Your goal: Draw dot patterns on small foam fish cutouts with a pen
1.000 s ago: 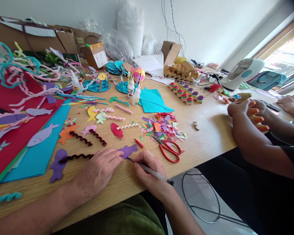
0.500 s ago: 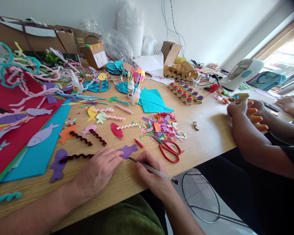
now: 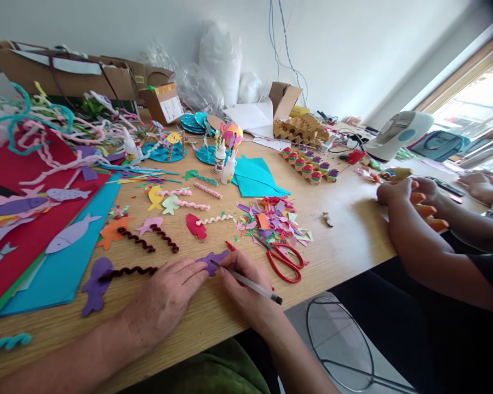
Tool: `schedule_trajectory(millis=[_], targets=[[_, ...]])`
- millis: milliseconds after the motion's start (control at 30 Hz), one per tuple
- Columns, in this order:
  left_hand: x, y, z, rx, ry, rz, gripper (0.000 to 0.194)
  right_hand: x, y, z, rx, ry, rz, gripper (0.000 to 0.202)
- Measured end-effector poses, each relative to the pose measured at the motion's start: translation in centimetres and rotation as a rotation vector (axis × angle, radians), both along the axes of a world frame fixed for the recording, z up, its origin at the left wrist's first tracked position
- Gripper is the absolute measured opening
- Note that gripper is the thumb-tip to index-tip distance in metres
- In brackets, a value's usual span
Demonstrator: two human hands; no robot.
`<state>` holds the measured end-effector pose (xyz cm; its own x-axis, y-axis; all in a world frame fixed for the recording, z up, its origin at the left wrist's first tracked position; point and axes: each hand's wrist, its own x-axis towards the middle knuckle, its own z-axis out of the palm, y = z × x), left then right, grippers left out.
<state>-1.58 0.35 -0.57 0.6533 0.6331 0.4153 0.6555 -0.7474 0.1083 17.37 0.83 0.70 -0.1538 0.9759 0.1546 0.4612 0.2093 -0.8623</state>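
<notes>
Flat on the wooden table (image 3: pixel 345 230), my left hand (image 3: pixel 164 295) has its fingers stretched over one end of a purple paper fish (image 3: pixel 209 262). My right hand (image 3: pixel 244 287) grips a clear-barrelled pen (image 3: pixel 254 285) with a black cap end, its tip on the fish's body. Part of the fish is hidden under my left fingers. A red pen (image 3: pixel 230 246) lies partly behind my right hand. Left of my left hand is another purple fish (image 3: pixel 95 287), with a twisted dark brown pipe cleaner (image 3: pixel 133 271) attached.
Red-handled scissors (image 3: pixel 287 265) lie beside a heap of paper scraps (image 3: pixel 275 216). Several paper fish with curled pipe cleaners, such as a red one (image 3: pixel 196 225), lie ahead. Glue bottles (image 3: pixel 229 168) stand beyond. At right, another person's hands (image 3: pixel 398 191) hold an orange-yellow egg-carton piece (image 3: pixel 425 208).
The pen tip and my right hand have shifted slightly left, further over the fish. My left hand stays on the fish. The whole view has tilted a little.
</notes>
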Motion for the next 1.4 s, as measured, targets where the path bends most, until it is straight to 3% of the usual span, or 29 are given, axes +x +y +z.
schedule_trajectory(millis=[367, 1133, 1400], targets=[[0.36, 0.08, 0.09, 0.069, -0.002, -0.001, 0.038, -0.11, 0.17, -0.66, 0.045, -0.055, 0.002, 0.012], [0.46, 0.25, -0.57, -0.012, -0.027, -0.007, 0.033, -0.10, 0.34, -0.55, 0.034, -0.074, 0.017, 0.011], [0.49, 0.27, -0.12, 0.012, -0.006, 0.000, 0.036, -0.21, 0.39, -0.82, 0.018, -0.046, 0.000, 0.011]])
